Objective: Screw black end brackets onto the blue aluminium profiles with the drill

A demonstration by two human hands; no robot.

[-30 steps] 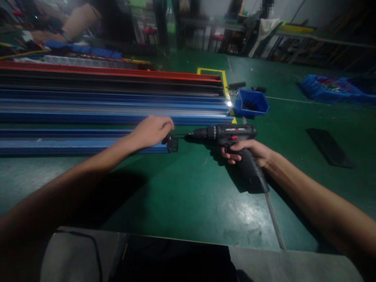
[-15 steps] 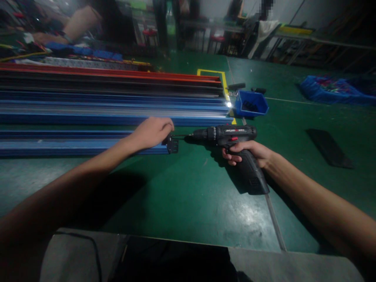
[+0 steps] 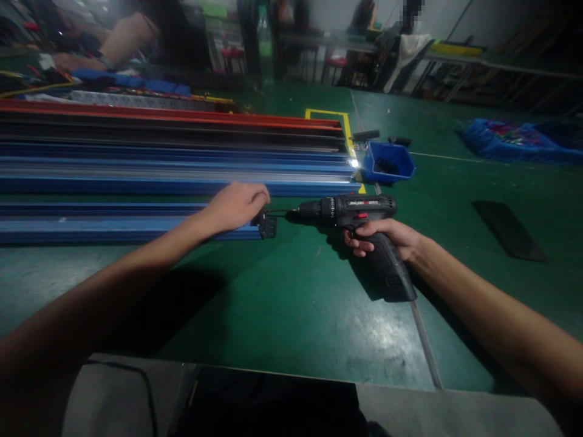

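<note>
My right hand (image 3: pixel 385 237) is wrapped round the grip of a black cordless drill (image 3: pixel 364 209), which lies level and points left. Its long thin bit (image 3: pixel 282 212) reaches to a black end cap (image 3: pixel 268 226) on the near blue metal profile (image 3: pixel 173 229). My left hand (image 3: pixel 239 205) is closed over the right end of this profile, right beside the cap. Its fingertips are hidden behind the hand and the profile. Where the bit meets the cap is partly covered by the thumb side of my left hand.
Behind lie several long blue, black and red profiles (image 3: pixel 182 164). A blue bin (image 3: pixel 389 164) with black parts stands past their right ends, and a flat black piece (image 3: pixel 507 230) lies far right. Blue bags (image 3: pixel 510 136) hold coloured parts. Another person's arm (image 3: pixel 125 39) is at the upper left.
</note>
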